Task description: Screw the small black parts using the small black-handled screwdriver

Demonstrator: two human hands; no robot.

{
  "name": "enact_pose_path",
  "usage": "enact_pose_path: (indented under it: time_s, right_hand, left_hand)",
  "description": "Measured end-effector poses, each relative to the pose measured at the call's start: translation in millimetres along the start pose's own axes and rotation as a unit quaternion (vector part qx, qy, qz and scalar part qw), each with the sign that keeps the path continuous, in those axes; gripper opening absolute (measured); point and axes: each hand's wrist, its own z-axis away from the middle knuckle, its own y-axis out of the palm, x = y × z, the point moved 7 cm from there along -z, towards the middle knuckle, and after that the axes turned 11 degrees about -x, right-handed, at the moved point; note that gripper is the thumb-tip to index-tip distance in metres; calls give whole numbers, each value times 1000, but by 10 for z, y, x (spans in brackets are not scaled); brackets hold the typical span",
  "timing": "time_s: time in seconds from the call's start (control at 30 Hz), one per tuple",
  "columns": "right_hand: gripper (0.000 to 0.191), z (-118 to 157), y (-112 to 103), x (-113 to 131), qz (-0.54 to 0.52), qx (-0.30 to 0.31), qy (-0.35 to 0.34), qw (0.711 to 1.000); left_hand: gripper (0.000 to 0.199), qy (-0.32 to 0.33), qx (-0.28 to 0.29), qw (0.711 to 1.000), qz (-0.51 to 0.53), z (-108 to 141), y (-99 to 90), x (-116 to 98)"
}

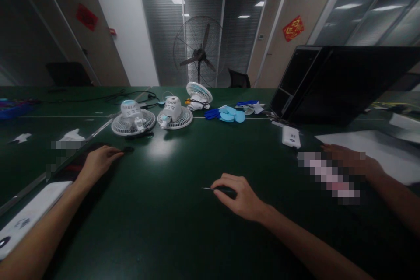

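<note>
Green desk (pixel 177 236), seen from the head. Right hand (pixel 239 197), low and centre-right: thumb and fingers closed around a slim screwdriver-like tool with a dark handle and thin metal shaft (pixel 228 191); shaft pointing left, just above or on the surface, cannot tell which.

Left hand (pixel 102 159): thumb and fingers brought narrowly together at a small, flat, black rounded piece (pixel 129 149); gripped or only touched, cannot tell. Long white box with a dark round mark (pixel 34 212) beside the left forearm.

Beyond the hands, two white plastic fan heads rest grille-down side by side: one with a pale blue rear cap (pixel 130 109), one with a slotted white housing (pixel 172 107). Behind them, a third white fan with a tilted round grille (pixel 198 93). To its right, a light blue plastic fan blade (pixel 232 114) against a dark blue fabric bundle (pixel 212 114).

Far right: a co-worker's hand (pixel 348 161) near a large white sheet (pixel 387 153), partly pixelated. White rectangular device (pixel 290 136) left of it, below a large black monitor-like panel (pixel 357 83).
</note>
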Motion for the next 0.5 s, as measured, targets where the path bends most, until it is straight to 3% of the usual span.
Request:
enact_pose_path:
  time_s: [0.3, 0.5]
  right_hand:
    - [19, 4, -5, -12, -9, 3, 2, 1000]
    - [18, -3, -13, 8, 11, 2, 2, 1000]
  left_hand:
    - [46, -24, 30, 999, -28, -64, 21, 409]
    - [36, -6, 31, 998, -47, -74, 26, 369]
